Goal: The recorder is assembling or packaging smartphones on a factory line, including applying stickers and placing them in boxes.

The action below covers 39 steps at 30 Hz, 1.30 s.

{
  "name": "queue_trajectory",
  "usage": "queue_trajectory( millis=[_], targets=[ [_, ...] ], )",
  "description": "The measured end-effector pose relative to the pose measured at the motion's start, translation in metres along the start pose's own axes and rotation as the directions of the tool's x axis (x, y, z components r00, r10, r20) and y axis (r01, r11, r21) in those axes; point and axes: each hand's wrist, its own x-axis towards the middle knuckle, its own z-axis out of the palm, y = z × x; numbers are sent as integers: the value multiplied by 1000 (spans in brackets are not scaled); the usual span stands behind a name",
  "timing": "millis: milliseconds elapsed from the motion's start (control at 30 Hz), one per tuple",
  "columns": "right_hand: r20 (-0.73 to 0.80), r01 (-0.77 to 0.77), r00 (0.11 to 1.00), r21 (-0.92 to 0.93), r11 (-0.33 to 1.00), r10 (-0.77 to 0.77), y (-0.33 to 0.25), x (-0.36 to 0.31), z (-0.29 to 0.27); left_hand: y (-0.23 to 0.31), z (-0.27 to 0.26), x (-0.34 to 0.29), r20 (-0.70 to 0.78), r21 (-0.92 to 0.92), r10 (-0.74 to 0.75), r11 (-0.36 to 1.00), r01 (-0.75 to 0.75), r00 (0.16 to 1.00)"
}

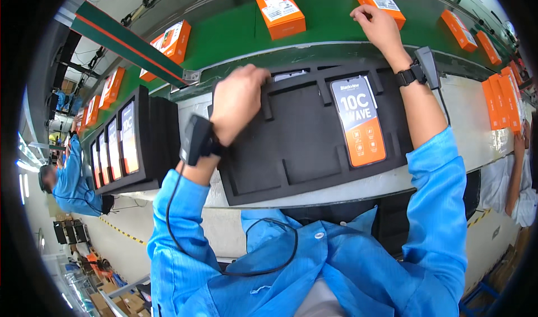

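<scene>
The left hand (pixel 238 101) rests curled over the far left corner of a black foam tray (pixel 280 143) on the bench (pixel 471 126), knuckles up and fingers folded down over the tray's rim beside a slim pale piece (pixel 290 75) lying in the top slot. From this angle the grip is pressed together, but whether it pinches anything underneath cannot be told, since the palm hides the fingertips. A small black device (pixel 195 139) is strapped at that wrist, its cable looping down across the blue smock.

The right hand (pixel 378 28) reaches well past the tray onto the green conveyor belt (pixel 235 34), fingers closed around the near end of an orange box (pixel 379 2) (a wrist strap with a grey unit (pixel 428 65) sits just behind it). The box lies flat on the belt, its labelled face up, so the hand takes it from the side nearest the person.

One phone (pixel 358 121) remains in the tray, lying face up in the right-hand recess with its screen lit orange and white; the other recesses are bare foam. More orange boxes ride the belt, and a second tray (pixel 120 143) stands tilted at the left with several phones lined up in it
</scene>
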Motion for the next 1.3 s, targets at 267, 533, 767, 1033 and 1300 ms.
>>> queue_trajectory(
  millis=[267, 533, 767, 1033, 1300],
  targets=[
    [143, 21, 989, 43, 999, -27, -13, -40, -37, 0, -2, 16, 85, 47, 58, 997, -62, 995],
    [-16, 90, 996, -1, 996, -90, -27, -59, -35, 37, -2, 12, 101, -878, -228, 438, 195, 968],
    [-131, 91, 988, 89, 992, -79, -55, -74, -34, 90, 3, -4, 545, -835, -215, -57, 547, 810],
    [-196, -92, 969, 275, 957, 149, -38, -77, -52, 92, 43, 30, 592, -787, -178, 83, 611, 786],
    [65, -34, 998, 120, 992, 27, -52, -89, -51, 72, 33, 11, 430, -902, -337, -127, 412, 838]
  ],
)
